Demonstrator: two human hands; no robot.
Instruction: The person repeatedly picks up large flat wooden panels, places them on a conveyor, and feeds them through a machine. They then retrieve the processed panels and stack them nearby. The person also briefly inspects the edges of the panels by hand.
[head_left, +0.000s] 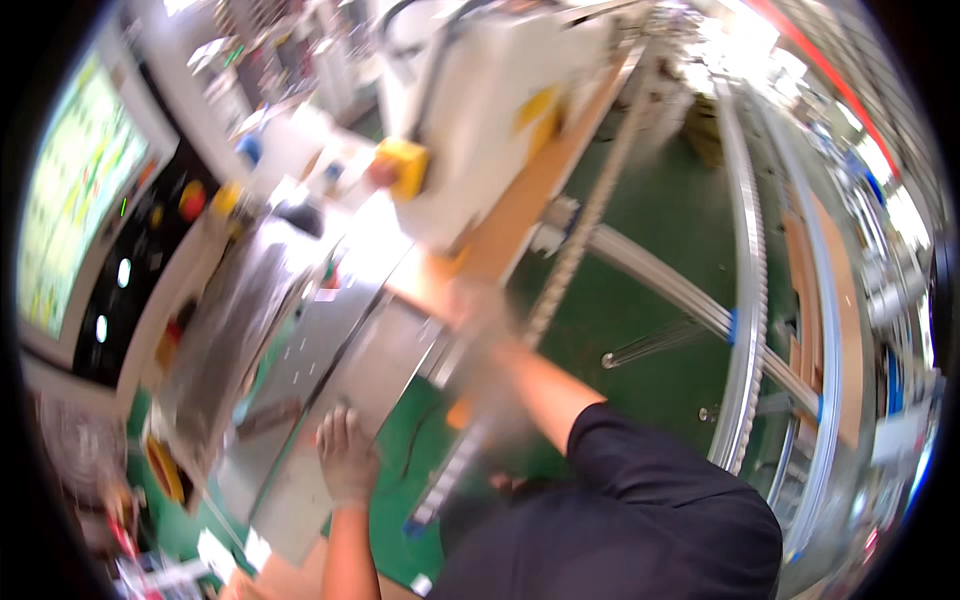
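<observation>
My left hand (347, 457), in a grey glove, rests on a flat grey metal machine table (375, 375), its fingers stretched forward over the surface. Close to its fingertips is a small dark knob-like spot. My right hand (482, 312), also gloved, is smeared by motion beside the far right end of the table. Whether it holds anything cannot be made out. A dark slot (340, 355) runs lengthwise through the metal surface.
A white machine housing (490, 130) with a yellow switch box (402, 168) stands ahead. At left is a lit screen (80, 190) above a black control panel (145, 265). Metal rails (745, 270) and a crossbar (660, 280) stand over green floor at right. Clear plastic sheeting (225, 345) lies left of the table.
</observation>
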